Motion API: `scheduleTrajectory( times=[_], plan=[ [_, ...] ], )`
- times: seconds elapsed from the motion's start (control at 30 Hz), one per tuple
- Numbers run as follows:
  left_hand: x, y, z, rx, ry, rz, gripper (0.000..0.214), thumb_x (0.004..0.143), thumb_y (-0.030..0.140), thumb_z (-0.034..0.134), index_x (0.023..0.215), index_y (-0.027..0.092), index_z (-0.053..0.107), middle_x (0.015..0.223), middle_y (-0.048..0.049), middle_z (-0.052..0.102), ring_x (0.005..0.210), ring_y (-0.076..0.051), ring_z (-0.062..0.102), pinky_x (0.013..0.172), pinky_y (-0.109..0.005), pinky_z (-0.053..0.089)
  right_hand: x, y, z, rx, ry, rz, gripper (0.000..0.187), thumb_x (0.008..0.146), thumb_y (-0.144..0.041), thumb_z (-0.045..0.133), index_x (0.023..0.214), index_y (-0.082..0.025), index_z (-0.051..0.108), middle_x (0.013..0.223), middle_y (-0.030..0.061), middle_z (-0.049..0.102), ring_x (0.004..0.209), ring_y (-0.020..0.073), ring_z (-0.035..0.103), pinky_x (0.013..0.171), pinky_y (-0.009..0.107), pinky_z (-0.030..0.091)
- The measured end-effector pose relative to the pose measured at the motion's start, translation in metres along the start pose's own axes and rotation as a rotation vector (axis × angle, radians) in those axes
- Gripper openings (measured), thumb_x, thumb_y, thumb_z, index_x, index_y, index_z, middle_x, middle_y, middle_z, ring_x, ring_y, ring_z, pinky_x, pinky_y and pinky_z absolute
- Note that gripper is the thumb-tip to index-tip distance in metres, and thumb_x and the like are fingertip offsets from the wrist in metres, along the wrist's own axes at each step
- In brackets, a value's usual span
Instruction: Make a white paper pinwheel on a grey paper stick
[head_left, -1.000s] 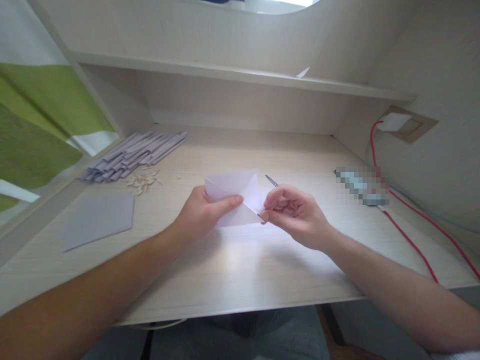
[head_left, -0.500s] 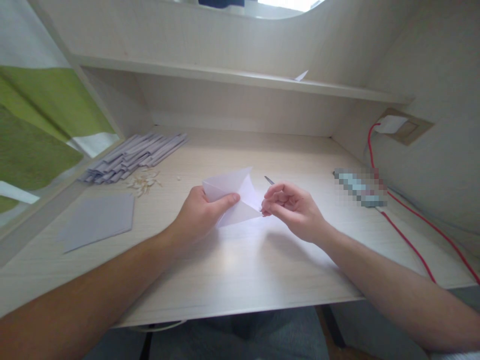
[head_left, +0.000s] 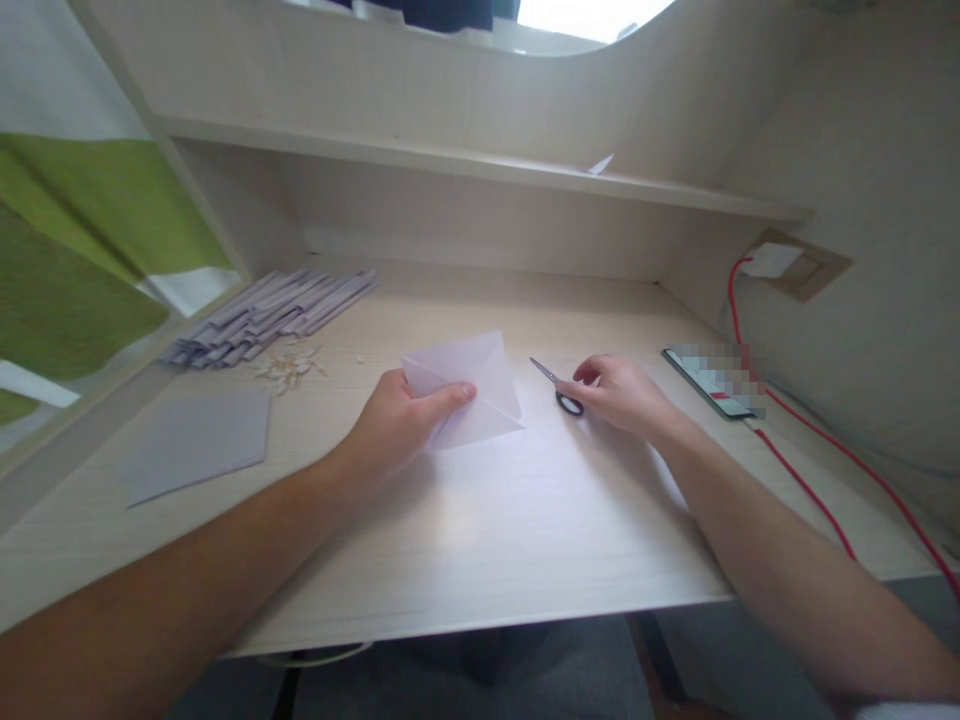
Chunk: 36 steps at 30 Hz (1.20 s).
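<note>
A folded white sheet of paper [head_left: 491, 375], shaped like an envelope with diagonal creases, is pinched in my left hand [head_left: 394, 425], thumb on top. It is held over the desk with its right corner pointing right. Scissors [head_left: 546, 371] with black handles lie on the desk to the right of the paper, blades toward the upper left. My right hand [head_left: 619, 392] is at their handles, thumb and fingers apart; the thumb overlaps one handle and the other loop is hidden. I cannot tell how firmly it touches them.
A stack of flat paper sheets [head_left: 202, 440] lies at left. Behind it are small pale scraps [head_left: 291, 368] and a pile of folded paper strips [head_left: 277, 310]. At right is a partly blurred phone [head_left: 705, 380] with a red cable [head_left: 806, 485]. A shelf [head_left: 450, 160] runs across the back.
My right hand has left the paper's right corner and moved right to the scissors, which lie where they were. The paper's flap now lies flatter, still in my left hand.
</note>
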<state>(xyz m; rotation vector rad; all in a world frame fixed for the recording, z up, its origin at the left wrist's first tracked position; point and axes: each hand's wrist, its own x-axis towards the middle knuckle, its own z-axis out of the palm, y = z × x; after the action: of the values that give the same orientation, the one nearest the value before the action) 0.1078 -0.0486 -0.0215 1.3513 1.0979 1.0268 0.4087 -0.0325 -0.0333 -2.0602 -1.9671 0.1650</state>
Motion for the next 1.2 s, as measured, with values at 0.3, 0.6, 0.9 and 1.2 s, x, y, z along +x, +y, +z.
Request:
scheduleTrajectory(
  times=[0.3, 0.6, 0.9, 1.2],
  plan=[
    [0.004, -0.007, -0.004, -0.084, -0.023, 0.008, 0.034, 0.072, 0.042, 0.084, 0.091, 0.015, 0.077, 0.084, -0.0077, 0.077, 0.071, -0.022, 0.070, 0.060, -0.028, 0.051, -0.010, -0.013, -0.017, -0.102, -0.197, 0.102, 0.022, 0.078, -0.038, 0.068, 0.076, -0.018, 0.077, 0.075, 0.0108, 0.074, 0.064, 0.0208, 0.061, 0.055, 0.031, 0.032],
    [0.005, 0.002, -0.005, -0.409, -0.093, 0.050, 0.024, 0.073, 0.026, 0.084, 0.095, 0.017, 0.078, 0.088, -0.0051, 0.075, 0.074, -0.019, 0.068, 0.068, -0.028, 0.056, -0.008, -0.013, -0.015, 0.079, -0.338, 0.029, 0.018, 0.080, -0.032, 0.068, 0.085, -0.016, 0.075, 0.074, 0.0043, 0.074, 0.061, 0.0149, 0.060, 0.052, 0.026, 0.034],
    [0.003, 0.012, -0.006, -0.505, 0.019, 0.149, 0.031, 0.070, 0.019, 0.084, 0.099, 0.026, 0.078, 0.091, -0.0021, 0.078, 0.080, -0.021, 0.071, 0.070, -0.029, 0.057, -0.017, -0.023, -0.016, 0.454, -0.335, -0.017, 0.046, 0.074, -0.061, 0.077, 0.070, -0.017, 0.064, 0.059, -0.0017, 0.053, 0.054, 0.0115, 0.044, 0.050, 0.027, 0.027],
    [0.004, 0.016, -0.010, -0.522, 0.084, 0.223, 0.050, 0.075, 0.018, 0.080, 0.124, 0.024, 0.069, 0.094, -0.0006, 0.079, 0.075, -0.018, 0.072, 0.067, -0.026, 0.055, -0.044, -0.049, -0.007, 0.874, -0.605, -0.228, 0.037, 0.068, -0.044, 0.090, 0.088, -0.016, 0.075, 0.076, 0.0030, 0.068, 0.066, 0.0137, 0.055, 0.059, 0.026, 0.041]
  ],
)
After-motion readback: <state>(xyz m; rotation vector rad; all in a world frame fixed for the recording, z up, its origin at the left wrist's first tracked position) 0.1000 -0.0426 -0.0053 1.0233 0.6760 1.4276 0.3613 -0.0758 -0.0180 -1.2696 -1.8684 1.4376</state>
